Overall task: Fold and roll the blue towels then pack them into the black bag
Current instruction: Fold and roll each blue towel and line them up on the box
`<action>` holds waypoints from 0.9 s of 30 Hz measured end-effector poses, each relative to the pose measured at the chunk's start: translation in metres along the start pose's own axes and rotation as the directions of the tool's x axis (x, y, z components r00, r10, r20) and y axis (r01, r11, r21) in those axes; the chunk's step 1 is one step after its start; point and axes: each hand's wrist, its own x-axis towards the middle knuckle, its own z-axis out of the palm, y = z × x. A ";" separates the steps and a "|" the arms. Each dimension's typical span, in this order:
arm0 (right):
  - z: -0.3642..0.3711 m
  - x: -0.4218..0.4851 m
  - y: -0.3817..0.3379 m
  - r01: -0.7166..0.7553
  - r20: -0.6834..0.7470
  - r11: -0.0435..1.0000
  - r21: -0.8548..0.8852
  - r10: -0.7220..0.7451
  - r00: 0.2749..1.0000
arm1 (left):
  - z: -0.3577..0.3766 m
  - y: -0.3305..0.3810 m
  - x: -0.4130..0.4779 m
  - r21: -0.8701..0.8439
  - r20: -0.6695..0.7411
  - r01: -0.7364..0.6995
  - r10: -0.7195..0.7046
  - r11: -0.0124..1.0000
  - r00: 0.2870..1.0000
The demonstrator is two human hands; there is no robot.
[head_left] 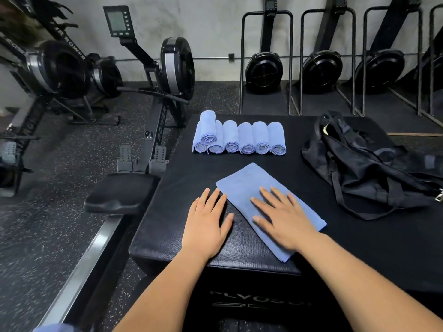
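At the left of the frame stand rowers (167,68) on the gym floor. Lower centre, the left hand (207,226) lies flat on the black box (182,178), fingers straight and spread, holding nothing, its fingertips at the left edge of a folded blue towel (247,180). The right hand (282,219) presses flat on that towel, fingers spread wide. Above them, in mid-frame, seven rolled towels (239,137) sit in a row on the box, one stacked atop the leftmost two. At the right the black bag (364,168) lies slumped on the box, apart from the towels.
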 end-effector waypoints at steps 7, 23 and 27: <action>0.022 0.002 -0.033 -0.340 -0.054 0.934 0.111 0.348 0.936 | 0.001 -0.001 0.002 -0.003 0.008 0.007 -0.007 1.000 1.000; 0.033 -0.008 -0.017 -0.114 -0.103 0.993 0.041 0.118 0.988 | -0.003 -0.005 -0.002 -0.055 0.080 -0.269 0.272 0.962 0.959; 0.031 -0.009 -0.016 -0.107 -0.101 0.992 0.060 0.113 0.988 | -0.001 -0.003 0.000 0.021 0.212 -0.320 0.308 0.947 0.927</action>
